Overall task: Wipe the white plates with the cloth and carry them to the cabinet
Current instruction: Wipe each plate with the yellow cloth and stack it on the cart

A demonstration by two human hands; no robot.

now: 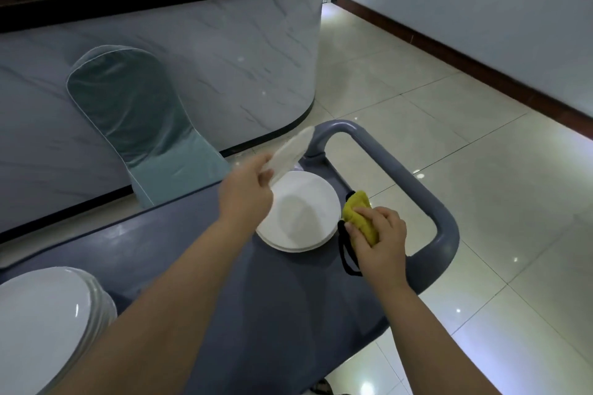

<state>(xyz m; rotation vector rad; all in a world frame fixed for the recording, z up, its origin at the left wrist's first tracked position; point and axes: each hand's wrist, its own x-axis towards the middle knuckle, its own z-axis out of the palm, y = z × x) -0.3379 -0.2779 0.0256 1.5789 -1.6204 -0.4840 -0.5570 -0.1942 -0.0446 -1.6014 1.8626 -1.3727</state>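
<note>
Head view: left hand (245, 196) grips one plate (290, 152), right hand (380, 239) one cloth (356, 212).

Cart handle (398, 176) curves close beside plate stack (298, 218).

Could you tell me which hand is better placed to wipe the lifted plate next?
Right hand: it grips the yellow cloth just beside the plate stack on the cart, while the left hand is occupied holding the lifted plate tilted above that stack.

A restaurant or banquet hall: marble-fronted service counter (192, 51), cloth-covered dining chair (138, 119), grey trolley (401, 176) stacked with white plates (298, 215).
</note>
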